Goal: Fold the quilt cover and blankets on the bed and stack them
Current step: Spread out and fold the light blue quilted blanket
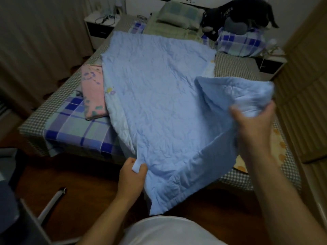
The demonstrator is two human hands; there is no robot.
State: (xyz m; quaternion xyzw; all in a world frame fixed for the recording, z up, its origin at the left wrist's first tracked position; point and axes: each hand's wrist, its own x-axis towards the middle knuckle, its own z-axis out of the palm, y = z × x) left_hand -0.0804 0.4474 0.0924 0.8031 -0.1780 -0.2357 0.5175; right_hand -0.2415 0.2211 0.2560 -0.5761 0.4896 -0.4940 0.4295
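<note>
Pinching blue quilt [159,96] edges, seemingly, between fingers [141,169].

Light blue quilt [159,96], pink floral blanket [92,92], blue-plaid sheet [77,131].

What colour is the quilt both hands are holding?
Light blue: the quilt, plain on the side facing up, seen in the head view.

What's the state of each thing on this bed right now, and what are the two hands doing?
Light blue quilt: spread over the bed, near edge hanging off, right corner lifted and turned over.
Left hand: pinches the quilt's near edge.
Right hand: grips the lifted corner.
Pink blanket: folded, lying flat, partly under the quilt.
Blue plaid cover: lying flat under the pink blanket.
Green pillow: lying at the bed's head.
</note>
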